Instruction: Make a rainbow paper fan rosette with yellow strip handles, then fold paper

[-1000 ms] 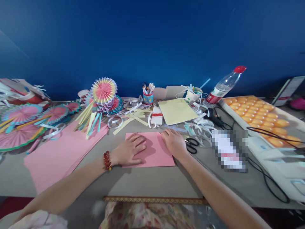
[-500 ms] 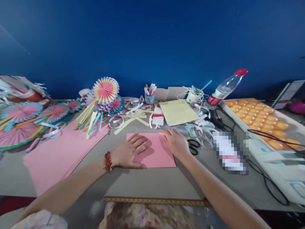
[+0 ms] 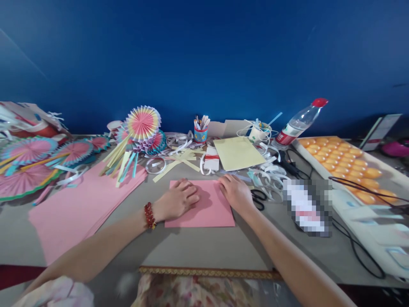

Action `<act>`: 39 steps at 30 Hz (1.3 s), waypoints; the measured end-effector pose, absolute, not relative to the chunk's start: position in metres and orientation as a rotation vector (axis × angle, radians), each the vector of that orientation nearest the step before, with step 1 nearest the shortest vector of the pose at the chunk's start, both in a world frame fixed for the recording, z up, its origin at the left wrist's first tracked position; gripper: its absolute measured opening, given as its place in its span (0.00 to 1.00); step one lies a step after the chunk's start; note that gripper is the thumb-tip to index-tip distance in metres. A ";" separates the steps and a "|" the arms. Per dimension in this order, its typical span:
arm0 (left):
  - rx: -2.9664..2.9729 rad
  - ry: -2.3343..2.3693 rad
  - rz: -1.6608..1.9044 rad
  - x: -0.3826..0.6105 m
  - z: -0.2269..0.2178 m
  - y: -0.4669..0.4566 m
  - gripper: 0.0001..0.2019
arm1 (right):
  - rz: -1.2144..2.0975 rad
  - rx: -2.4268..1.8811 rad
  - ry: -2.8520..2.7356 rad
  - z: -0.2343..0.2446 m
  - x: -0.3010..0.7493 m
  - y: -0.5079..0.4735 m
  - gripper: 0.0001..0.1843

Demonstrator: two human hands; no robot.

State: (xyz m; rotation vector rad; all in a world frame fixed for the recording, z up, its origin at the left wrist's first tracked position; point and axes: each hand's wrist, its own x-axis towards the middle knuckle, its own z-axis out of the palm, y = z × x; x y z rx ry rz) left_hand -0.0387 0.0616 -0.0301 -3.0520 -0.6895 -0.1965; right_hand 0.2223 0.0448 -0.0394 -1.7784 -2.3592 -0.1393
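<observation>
A pink sheet of paper (image 3: 204, 215) lies flat on the grey table in front of me, its edges lined up as if folded or stacked. Across its left part rests my left hand (image 3: 179, 200), palm down, fingers slightly bent and a little apart, a red beaded bracelet on the wrist. My right hand (image 3: 235, 194) lies on the sheet's upper right edge with its fingers stretched forward. Neither hand grips anything. Just right of my right hand are black scissor handles (image 3: 259, 198); the blades are hidden.
Large pink sheets (image 3: 79, 213) lie left, near pleated paper fans (image 3: 143, 123). Behind are white paper strips (image 3: 156, 165), a pen cup (image 3: 200, 135) and a yellow sheet (image 3: 238, 153). A bottle (image 3: 300, 123), black cable (image 3: 354, 245) and orange-filled tray (image 3: 345, 166) stand right.
My left hand has shifted slightly, its thumb drawn in from the sheet's near edge, so the near left corner shows. My right hand stays at the right edge.
</observation>
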 end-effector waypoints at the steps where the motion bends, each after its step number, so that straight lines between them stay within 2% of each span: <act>1: -3.023 -0.682 -0.164 -0.036 -0.028 0.061 0.15 | -0.134 -1.774 -2.359 -0.039 0.223 0.045 0.09; 5: -2.970 -0.641 -0.093 -0.029 -0.020 0.060 0.20 | -0.113 -1.762 -2.359 -0.040 0.223 0.045 0.10; 12: -3.100 -0.293 -0.166 -0.021 -0.023 0.072 0.16 | -0.083 -1.763 -2.355 -0.039 0.223 0.045 0.10; 18: -3.078 -0.244 -0.112 -0.018 -0.021 0.068 0.24 | -0.072 -1.772 -2.354 -0.039 0.223 0.045 0.13; 25: -3.117 -0.006 -0.240 -0.006 -0.017 0.054 0.16 | -0.071 -1.803 -2.358 -0.038 0.221 0.045 0.14; 39: -3.156 0.119 -0.051 0.013 -0.006 0.053 0.23 | -0.057 -1.843 -2.382 -0.035 0.220 0.046 0.13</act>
